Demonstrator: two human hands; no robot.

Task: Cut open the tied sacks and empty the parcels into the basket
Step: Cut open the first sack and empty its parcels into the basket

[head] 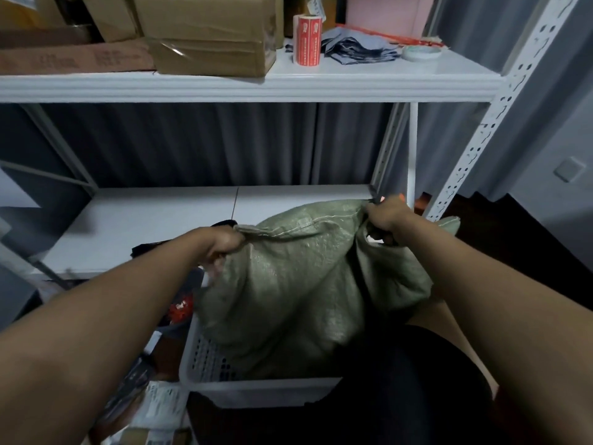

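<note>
Head camera looks down along my two forearms. My left hand [224,248] is curled tight on one upper corner of the green woven sack [288,284], and my right hand [386,224] grips the other upper corner, a little higher and farther from me. Between my hands the stitched seam of the sack runs almost level, left to right, so this seems to be the closed bottom end, turned up. The body of the sack hangs straight down from my hands into the white basket [256,388], which stands just under them, close to my knees. I judge the open mouth points down inside the basket, but I cannot see it, nor any parcels falling. Both hands are equally near; lifting straight up should empty it.
</note>
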